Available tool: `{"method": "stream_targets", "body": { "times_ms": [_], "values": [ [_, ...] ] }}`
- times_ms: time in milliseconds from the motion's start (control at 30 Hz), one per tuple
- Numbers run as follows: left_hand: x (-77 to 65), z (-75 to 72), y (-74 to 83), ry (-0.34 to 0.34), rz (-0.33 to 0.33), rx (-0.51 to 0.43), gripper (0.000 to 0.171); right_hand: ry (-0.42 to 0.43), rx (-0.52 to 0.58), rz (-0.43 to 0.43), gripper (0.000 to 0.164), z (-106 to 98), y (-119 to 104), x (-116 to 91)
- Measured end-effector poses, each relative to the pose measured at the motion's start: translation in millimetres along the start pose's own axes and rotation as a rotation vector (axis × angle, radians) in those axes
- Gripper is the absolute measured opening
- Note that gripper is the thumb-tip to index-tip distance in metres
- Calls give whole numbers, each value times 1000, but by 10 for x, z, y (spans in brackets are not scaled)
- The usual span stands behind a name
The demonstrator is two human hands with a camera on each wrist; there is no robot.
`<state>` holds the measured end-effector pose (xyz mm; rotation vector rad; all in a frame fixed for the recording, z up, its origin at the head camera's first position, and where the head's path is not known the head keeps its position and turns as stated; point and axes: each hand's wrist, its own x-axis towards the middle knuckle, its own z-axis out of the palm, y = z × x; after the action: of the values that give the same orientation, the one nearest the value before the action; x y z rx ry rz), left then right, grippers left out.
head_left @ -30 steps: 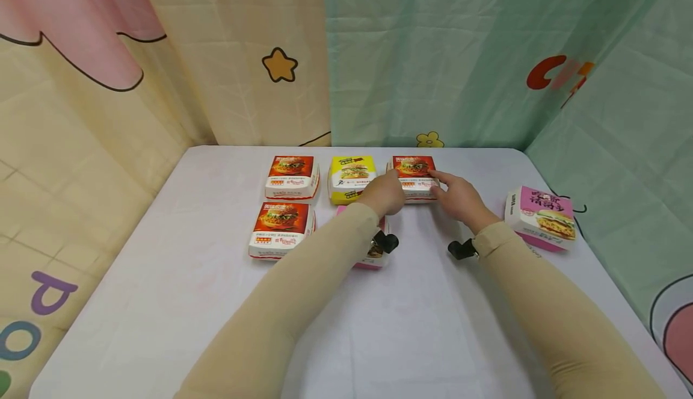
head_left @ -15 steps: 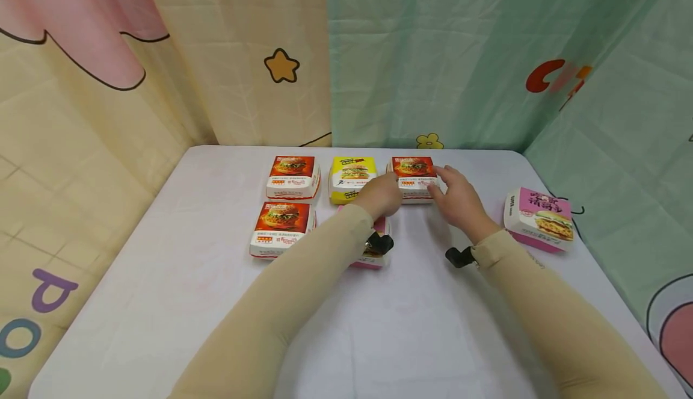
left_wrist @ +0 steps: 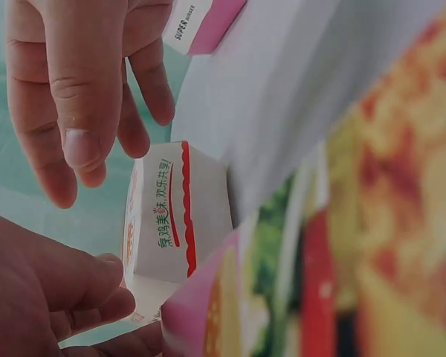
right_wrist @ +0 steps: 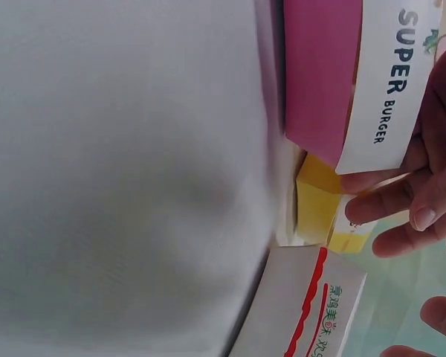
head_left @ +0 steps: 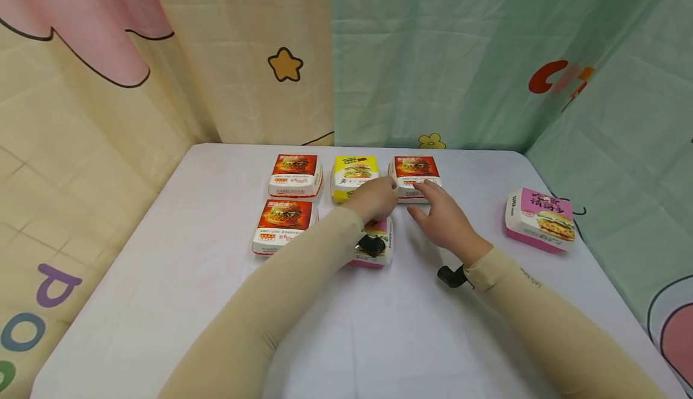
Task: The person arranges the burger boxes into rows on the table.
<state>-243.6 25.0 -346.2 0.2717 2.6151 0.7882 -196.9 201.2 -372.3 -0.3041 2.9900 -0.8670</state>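
Observation:
A red-and-white burger box (head_left: 415, 170) stands at the back right of a group of burger boxes. Close to its front left corner is my left hand (head_left: 376, 198), fingers loosely bent and holding nothing. My right hand (head_left: 445, 218) hovers in front of the same box with its fingers spread, clear of the side in the left wrist view. Under the left wrist lies a pink-and-white burger box (head_left: 379, 248), partly hidden by the sleeve. A yellow burger box (head_left: 352, 173) sits behind the left hand. In the right wrist view, the left fingers (right_wrist: 409, 204) hang relaxed near the pink box.
Two more red-and-white burger boxes, one at the back (head_left: 294, 176) and one in front of it (head_left: 284, 224), stand on the left. Another pink-and-white box (head_left: 540, 218) sits alone near the right edge of the white table (head_left: 379, 339). Printed curtains (head_left: 406, 56) hang behind.
Both hands have let go of the back right red-and-white box. The right hand has drawn back toward the body, and the left slightly left and back. The boxes stay in place.

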Motion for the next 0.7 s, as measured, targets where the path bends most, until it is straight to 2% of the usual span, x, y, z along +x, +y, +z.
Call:
{"method": "stream_targets", "body": {
  "times_ms": [300,500,700],
  "values": [
    [-53,-17,-48,49,46,49,45,-21,-5,18,64,-56,-34,-108],
    [-101,-9,13,40,66,57,49,-8,-4,29,66,-198,37,-187],
    [-128,33,97,64,109,63,56,1,-37,77,68,-357,163,-234]
  ]
}}
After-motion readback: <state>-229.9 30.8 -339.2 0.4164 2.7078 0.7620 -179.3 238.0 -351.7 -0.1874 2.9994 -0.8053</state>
